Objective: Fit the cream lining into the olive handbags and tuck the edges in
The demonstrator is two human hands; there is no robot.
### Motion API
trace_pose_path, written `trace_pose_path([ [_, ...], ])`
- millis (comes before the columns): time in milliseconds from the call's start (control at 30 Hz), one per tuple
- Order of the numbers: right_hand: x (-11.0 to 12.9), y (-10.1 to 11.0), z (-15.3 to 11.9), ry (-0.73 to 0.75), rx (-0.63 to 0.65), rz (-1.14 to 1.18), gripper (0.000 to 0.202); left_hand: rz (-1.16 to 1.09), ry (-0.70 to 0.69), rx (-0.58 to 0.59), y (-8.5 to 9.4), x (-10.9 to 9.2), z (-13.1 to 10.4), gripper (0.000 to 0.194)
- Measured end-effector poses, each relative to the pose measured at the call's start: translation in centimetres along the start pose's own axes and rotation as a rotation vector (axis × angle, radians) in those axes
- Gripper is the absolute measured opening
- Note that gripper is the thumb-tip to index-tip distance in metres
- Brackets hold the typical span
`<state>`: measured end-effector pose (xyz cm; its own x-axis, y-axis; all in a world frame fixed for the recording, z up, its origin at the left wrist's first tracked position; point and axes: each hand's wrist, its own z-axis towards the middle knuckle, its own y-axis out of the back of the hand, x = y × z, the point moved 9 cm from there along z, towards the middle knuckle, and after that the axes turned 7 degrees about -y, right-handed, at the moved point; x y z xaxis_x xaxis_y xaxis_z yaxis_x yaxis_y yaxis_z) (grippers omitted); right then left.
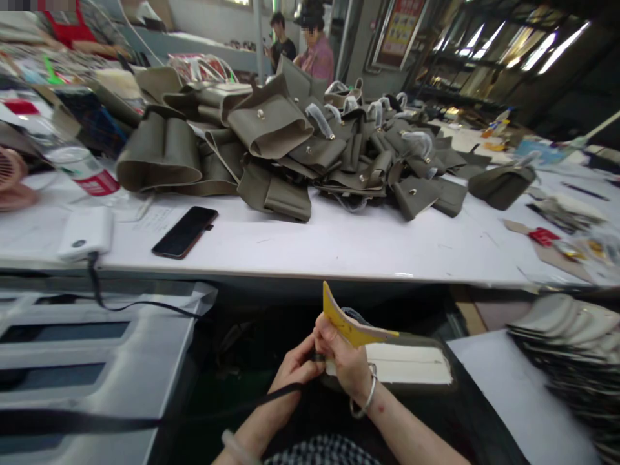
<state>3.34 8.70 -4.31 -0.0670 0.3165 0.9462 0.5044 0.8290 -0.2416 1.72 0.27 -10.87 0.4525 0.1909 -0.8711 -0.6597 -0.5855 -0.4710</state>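
Low in front of my body, below the table edge, my right hand (346, 361) grips a yellow curved piece with pointed ends (358, 331), held upright between thumb and fingers. My left hand (293, 371) is closed right beside it, its fingertips meeting the right hand at something small and dark that I cannot make out. Behind and under the right wrist lies a dark olive bag part with a white panel (411, 365). A bit of clear plastic wrap (356, 315) shows behind the yellow piece.
On the white table (300, 248) lies a heap of olive bags (271, 119), some with wrapped handles. A phone (185, 232), a white power bank (87, 232) with a black strap and a bottle (87, 171) are at left. Stacked pieces (566, 349) stand at right. People are behind.
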Motion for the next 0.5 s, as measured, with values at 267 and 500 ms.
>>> trace_pose_path([
  [267, 5.5, 5.5, -1.6, 0.109, -0.130, 0.180, 0.043, 0.066, 0.108, -0.188, 0.0, 0.2, -0.3, 0.061],
  [500, 7.7, 25.3, -8.6, 0.083, -0.738, -0.080, 0.038, 0.160, 0.153, -0.186, 0.2, 0.9, 1.5, 0.056],
])
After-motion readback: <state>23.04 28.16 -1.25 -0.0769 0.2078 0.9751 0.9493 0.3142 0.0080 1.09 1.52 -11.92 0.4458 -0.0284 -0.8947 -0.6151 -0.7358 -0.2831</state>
